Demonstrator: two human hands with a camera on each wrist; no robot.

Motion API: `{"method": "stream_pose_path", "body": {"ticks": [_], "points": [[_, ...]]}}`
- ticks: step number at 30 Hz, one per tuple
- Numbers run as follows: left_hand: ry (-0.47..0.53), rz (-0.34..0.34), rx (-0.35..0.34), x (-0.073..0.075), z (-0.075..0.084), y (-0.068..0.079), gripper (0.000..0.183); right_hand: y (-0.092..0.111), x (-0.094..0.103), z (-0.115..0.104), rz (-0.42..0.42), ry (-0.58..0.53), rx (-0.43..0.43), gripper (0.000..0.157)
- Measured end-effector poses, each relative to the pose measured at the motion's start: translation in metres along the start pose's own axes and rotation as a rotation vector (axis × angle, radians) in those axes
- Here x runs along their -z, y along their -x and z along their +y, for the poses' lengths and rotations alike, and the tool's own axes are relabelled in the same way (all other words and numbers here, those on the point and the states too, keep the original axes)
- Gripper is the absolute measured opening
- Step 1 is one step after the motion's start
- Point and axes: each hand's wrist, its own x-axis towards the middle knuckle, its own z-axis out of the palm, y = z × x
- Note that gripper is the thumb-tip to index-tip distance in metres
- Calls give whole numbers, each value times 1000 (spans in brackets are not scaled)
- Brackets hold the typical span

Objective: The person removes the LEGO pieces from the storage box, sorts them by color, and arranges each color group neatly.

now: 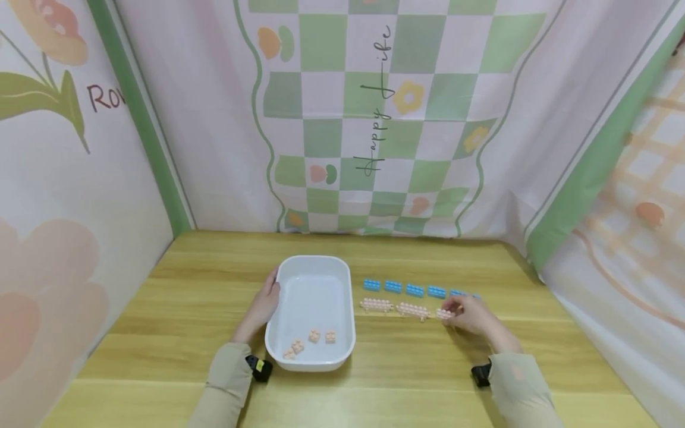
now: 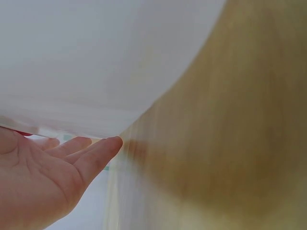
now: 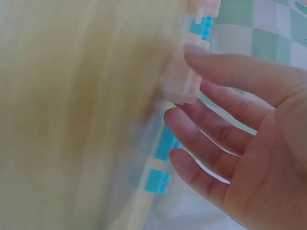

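My left hand (image 1: 265, 302) rests against the left side of a white tray (image 1: 272, 339), its fingers reaching along the outer wall in the left wrist view. Inside the tray, toward the near end, lie several small peach building bricks (image 1: 330, 336). My right hand (image 1: 470, 315) pinches a pale pink building brick (image 3: 181, 76) between thumb and fingers, low over the table. That brick forms the right end of a row with two longer pink pieces (image 1: 412, 310). Just behind runs a row of several blue building bricks (image 1: 414, 290), its right end partly hidden by the hand.
The wooden table (image 1: 407, 386) carries the tray left of the brick rows. A checked curtain (image 1: 364, 196) closes off the back, and printed curtains (image 1: 605, 261) stand along both sides. Each wrist wears a small black camera (image 1: 481, 374).
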Motion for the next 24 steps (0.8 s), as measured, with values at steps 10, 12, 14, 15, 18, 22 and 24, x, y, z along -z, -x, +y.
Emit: {"method": "stream_pose_path", "body": {"ticks": [10,12,14,15,18,22,24], "points": [[14,19,-11,0,3,1,51,-2,18,-38,86,-15,67,36],[16,18,-8,-1,4,1,51,-5,18,-50,106,-4,111,33],[15,17,-6,-1,4,1,51,-8,16,-64,113,-2,149,31],[17,17,-6,-1,4,1,51,-11,14,-71,114,-7,169,31],[18,18,-2,-1,5,1,51,-17,7,-93,103,-37,229,30],[13,21,-1,-1,6,2,51,-27,-3,-123,82,-67,308,30],[11,22,-2,-2,6,3,51,-31,-7,-139,64,-75,336,31]]}}
